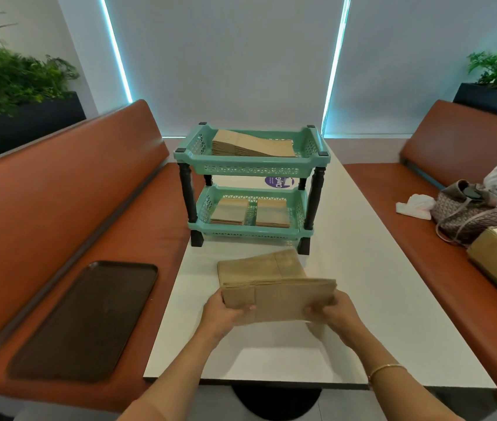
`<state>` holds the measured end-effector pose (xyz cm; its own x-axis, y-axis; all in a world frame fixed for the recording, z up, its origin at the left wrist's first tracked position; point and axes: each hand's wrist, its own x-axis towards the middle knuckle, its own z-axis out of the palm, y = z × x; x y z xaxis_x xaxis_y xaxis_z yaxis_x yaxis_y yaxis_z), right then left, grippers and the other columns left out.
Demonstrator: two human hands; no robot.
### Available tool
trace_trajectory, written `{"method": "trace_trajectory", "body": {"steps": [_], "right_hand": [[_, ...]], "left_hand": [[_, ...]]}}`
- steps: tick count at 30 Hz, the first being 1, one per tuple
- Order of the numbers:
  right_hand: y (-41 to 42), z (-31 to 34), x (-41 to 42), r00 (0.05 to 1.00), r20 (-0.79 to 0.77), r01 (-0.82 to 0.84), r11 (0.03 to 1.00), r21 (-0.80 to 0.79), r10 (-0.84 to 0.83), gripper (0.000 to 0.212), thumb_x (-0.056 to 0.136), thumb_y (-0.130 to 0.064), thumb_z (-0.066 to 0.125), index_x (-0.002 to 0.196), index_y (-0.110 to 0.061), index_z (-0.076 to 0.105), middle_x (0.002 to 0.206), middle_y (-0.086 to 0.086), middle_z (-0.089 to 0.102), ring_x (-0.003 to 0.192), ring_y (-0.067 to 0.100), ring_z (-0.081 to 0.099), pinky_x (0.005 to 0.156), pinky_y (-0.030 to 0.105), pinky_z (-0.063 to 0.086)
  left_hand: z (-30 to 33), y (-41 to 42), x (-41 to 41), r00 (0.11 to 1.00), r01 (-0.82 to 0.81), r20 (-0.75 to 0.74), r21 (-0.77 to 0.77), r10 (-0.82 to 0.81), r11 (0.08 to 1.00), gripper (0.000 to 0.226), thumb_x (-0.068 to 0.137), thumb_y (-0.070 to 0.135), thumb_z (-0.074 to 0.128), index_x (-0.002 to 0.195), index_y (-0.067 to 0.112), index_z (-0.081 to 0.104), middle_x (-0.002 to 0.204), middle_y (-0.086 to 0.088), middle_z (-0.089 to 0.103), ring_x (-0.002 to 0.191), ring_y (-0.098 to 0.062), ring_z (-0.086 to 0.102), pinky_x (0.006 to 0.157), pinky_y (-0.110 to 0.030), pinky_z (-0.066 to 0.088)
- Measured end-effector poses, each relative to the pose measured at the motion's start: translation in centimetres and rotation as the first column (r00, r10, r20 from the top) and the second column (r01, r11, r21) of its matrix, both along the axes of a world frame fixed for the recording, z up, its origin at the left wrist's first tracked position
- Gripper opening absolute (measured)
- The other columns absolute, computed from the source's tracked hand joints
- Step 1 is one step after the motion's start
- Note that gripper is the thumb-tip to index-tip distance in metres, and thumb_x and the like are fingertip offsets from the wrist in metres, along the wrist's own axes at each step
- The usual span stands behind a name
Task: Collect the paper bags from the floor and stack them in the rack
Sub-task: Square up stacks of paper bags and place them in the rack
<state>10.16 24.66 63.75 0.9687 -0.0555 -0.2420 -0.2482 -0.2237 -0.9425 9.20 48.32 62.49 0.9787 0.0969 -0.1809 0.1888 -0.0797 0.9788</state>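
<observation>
Both your hands, left point(226, 311) and right point(335, 314), grip a stack of bags point(280, 302) above the counter point(362, 284), more bags point(259, 264) beneath, while the rack point(251, 165) already holds piles on both tiers, so you seem well along.

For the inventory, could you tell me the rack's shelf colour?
Mint green shelves on dark posts, head view.

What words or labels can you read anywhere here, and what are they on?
"ClayG", cut off by the rack's post: on a round purple sticker seen behind the teal rack, between its two shelves.
Smaller print on that sticker: too blurred to read.
Paper bags held by the left hand and right hand: no print visible.
</observation>
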Motion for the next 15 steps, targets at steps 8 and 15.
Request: {"method": "trace_trajectory", "body": {"steps": [8, 15], "right_hand": [[0.4, 10.0, 3.1, 0.949, 0.313, -0.069, 0.996, 0.060, 0.047, 0.040, 0.063, 0.004, 0.080, 0.088, -0.023, 0.064, 0.081, 0.009, 0.065, 0.074, 0.021, 0.060, 0.064, 0.031, 0.054], [2.9, 3.8, 0.7, 0.987, 0.136, -0.110, 0.971, 0.211, 0.082, 0.055, 0.049, -0.013, 0.083, 0.099, -0.022, 0.064, 0.101, 0.003, 0.069, 0.096, 0.024, 0.065, 0.070, 0.028, 0.055]], "left_hand": [[4.5, -0.7, 2.4, 0.942, 0.316, 0.017, 0.299, -0.336, 0.900, 0.035, 0.072, -0.002, 0.074, 0.096, 0.022, 0.064, 0.093, 0.005, 0.070, 0.088, -0.011, 0.066, 0.080, -0.022, 0.055], [1.0, -3.1, 1.5, 0.972, 0.228, -0.056, -0.003, -0.228, 0.974, 0.036, 0.087, -0.002, 0.061, 0.120, 0.010, 0.054, 0.110, -0.004, 0.064, 0.102, -0.017, 0.060, 0.085, -0.021, 0.050]]}}
